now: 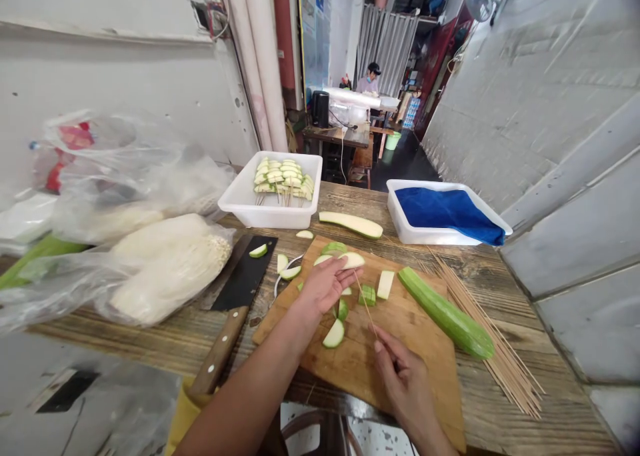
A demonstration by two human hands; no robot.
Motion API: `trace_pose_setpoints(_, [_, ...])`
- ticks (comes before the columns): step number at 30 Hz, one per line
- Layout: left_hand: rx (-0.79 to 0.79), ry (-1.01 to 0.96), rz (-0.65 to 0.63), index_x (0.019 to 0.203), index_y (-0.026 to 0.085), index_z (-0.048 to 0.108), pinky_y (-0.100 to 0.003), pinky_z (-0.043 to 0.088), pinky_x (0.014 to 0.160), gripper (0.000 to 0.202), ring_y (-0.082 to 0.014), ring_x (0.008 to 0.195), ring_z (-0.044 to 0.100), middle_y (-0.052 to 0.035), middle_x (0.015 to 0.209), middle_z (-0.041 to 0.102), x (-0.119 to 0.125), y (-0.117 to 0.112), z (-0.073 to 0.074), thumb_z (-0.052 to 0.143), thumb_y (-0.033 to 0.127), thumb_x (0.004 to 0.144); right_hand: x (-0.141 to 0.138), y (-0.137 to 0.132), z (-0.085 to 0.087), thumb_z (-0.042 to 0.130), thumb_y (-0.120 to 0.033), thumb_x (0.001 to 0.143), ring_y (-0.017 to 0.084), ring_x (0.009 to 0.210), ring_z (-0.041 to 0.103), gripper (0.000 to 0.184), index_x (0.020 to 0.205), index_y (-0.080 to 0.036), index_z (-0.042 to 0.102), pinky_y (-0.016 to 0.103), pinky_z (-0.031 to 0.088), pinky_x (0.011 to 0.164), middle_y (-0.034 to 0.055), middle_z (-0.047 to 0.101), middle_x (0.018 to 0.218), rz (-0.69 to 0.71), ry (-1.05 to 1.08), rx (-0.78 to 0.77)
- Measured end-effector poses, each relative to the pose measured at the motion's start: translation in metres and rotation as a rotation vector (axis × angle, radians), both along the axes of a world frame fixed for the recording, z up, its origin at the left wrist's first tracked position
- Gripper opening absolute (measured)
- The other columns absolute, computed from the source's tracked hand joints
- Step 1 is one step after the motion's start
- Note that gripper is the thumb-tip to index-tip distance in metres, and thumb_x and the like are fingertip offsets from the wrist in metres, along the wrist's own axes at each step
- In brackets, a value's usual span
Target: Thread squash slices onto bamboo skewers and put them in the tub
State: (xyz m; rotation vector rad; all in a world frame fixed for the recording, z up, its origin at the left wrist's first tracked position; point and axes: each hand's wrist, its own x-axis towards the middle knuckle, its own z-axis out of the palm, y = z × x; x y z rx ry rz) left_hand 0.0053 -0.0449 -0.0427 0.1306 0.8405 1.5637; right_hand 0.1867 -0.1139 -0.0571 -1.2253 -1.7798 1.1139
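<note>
On the wooden cutting board (400,349) lie several cut zucchini slices (334,334). My left hand (325,284) reaches over the board and pinches a pale slice (353,260) at its far edge. My right hand (407,383) is closed on a thin bamboo skewer (365,303) that points up toward the slices. A zucchini half (447,313) lies on the board's right side, and another half (351,224) lies behind the board.
A cleaver (235,296) rests left of the board. A white tray of skewered slices (280,183) and a white tray with a blue cloth (445,213) stand behind. Loose skewers (495,349) lie at right. Bagged enoki mushrooms (165,269) sit at left. A person sits far back.
</note>
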Motion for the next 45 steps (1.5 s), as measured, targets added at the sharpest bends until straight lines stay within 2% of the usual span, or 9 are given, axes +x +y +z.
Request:
trace_pose_setpoints(4, [-0.008, 0.002, 0.007, 0.077, 0.009, 0.055, -0.039, 0.051, 0.082, 0.006, -0.0218, 0.082, 0.065, -0.0135, 0.082, 0.068, 0.0011, -0.0003, -0.0003, 0.059, 0.008, 0.073, -0.0004, 0.0002, 0.0008, 0.05, -0.032, 0.083, 0.024, 0.098, 0.063, 0.033, 0.105, -0.013, 0.067, 0.034, 0.052, 0.082, 0.0121, 0.066, 0.107, 0.01, -0.007, -0.001])
trace_pose_setpoints(10, [0.015, 0.007, 0.003, 0.089, 0.01, 0.054, -0.038, 0.052, 0.081, 0.015, -0.0209, 0.082, 0.065, -0.0129, 0.086, 0.068, 0.0018, -0.0008, 0.0002, 0.057, 0.008, 0.075, -0.0027, 0.0014, 0.0024, 0.051, -0.032, 0.083, 0.023, 0.098, 0.063, 0.033, 0.105, -0.014, 0.067, 0.034, 0.051, 0.084, 0.0108, 0.067, 0.106, 0.012, 0.034, -0.018])
trace_pose_setpoints(18, [0.01, 0.01, 0.003, 0.083, 0.011, 0.054, -0.039, 0.051, 0.082, 0.012, -0.0205, 0.081, 0.065, -0.0115, 0.083, 0.068, 0.0047, -0.0038, 0.0039, 0.059, 0.006, 0.073, -0.0032, 0.0019, 0.0014, 0.052, -0.03, 0.082, 0.023, 0.093, 0.065, 0.031, 0.104, -0.014, 0.067, 0.033, 0.053, 0.08, 0.0109, 0.068, 0.103, -0.001, 0.039, 0.012])
trace_pose_setpoints(24, [0.019, 0.04, 0.024, 0.082, 0.011, 0.054, -0.038, 0.051, 0.082, 0.01, -0.0191, 0.079, 0.066, -0.0103, 0.082, 0.068, 0.005, -0.0038, 0.0014, 0.058, 0.007, 0.074, -0.0042, 0.0027, 0.0035, 0.052, -0.032, 0.081, 0.024, 0.092, 0.066, 0.032, 0.102, -0.013, 0.068, 0.034, 0.054, 0.078, 0.0116, 0.068, 0.102, -0.005, 0.051, 0.008])
trace_pose_setpoints(32, [0.034, 0.036, 0.069, 0.08, 0.012, 0.053, -0.04, 0.051, 0.083, 0.012, -0.0198, 0.081, 0.066, -0.0086, 0.081, 0.068, 0.0046, -0.0032, -0.001, 0.06, 0.006, 0.072, -0.0041, 0.0024, 0.0031, 0.052, -0.035, 0.081, 0.025, 0.093, 0.065, 0.035, 0.101, -0.012, 0.069, 0.034, 0.053, 0.079, 0.0131, 0.069, 0.102, -0.001, 0.05, 0.002])
trace_pose_setpoints(45, [0.024, 0.037, 0.086, 0.072, 0.013, 0.051, -0.04, 0.051, 0.083, 0.012, -0.0205, 0.083, 0.065, -0.0078, 0.08, 0.067, 0.0049, -0.0034, -0.0029, 0.062, 0.007, 0.07, -0.0031, 0.0027, 0.001, 0.052, -0.033, 0.081, 0.024, 0.094, 0.065, 0.032, 0.102, -0.014, 0.068, 0.034, 0.053, 0.081, 0.0109, 0.068, 0.103, 0.013, 0.036, 0.0])
